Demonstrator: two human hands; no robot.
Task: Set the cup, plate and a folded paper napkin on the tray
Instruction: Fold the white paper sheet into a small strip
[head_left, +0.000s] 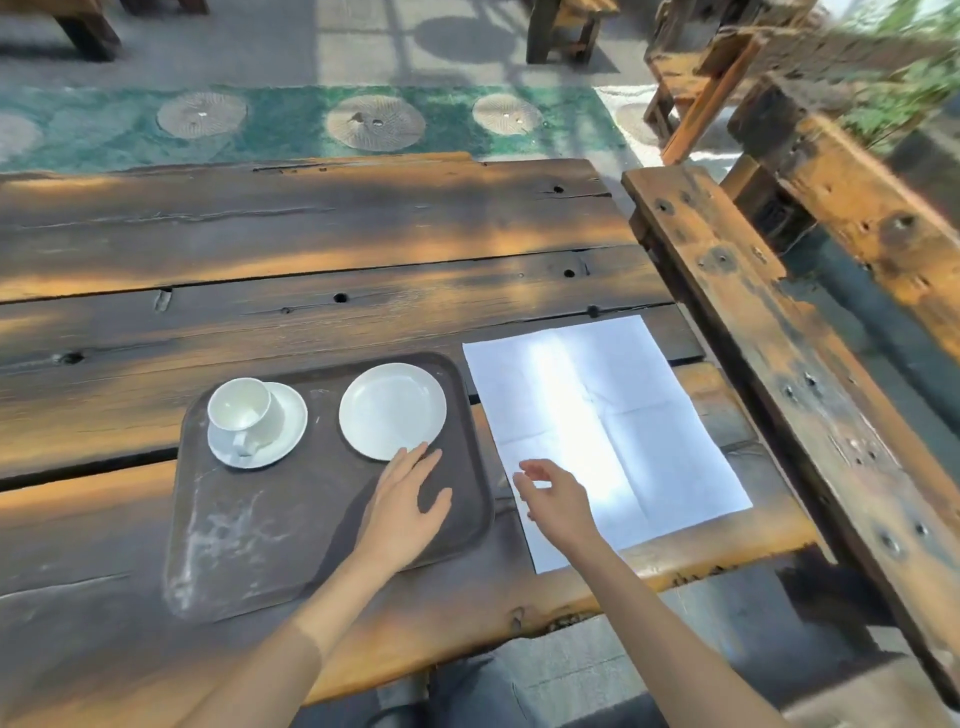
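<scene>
Planks of a worn wooden table (311, 249) stretch bare beyond the tray (234, 545), whose near-left half lies free. One dark, scuffed tray with rounded corners carries one white cup (244, 410) on a saucer (291, 431) and one round white plate (392, 410). One napkin (623, 415), unfolded flat and creased, lies just right of the tray, near the table's edge. Left hand (402, 509) rests flat on the tray, fingers spread, fingertips at the plate's rim. Right hand (558, 501) hovers open over the napkin's near-left corner, holding nothing.
</scene>
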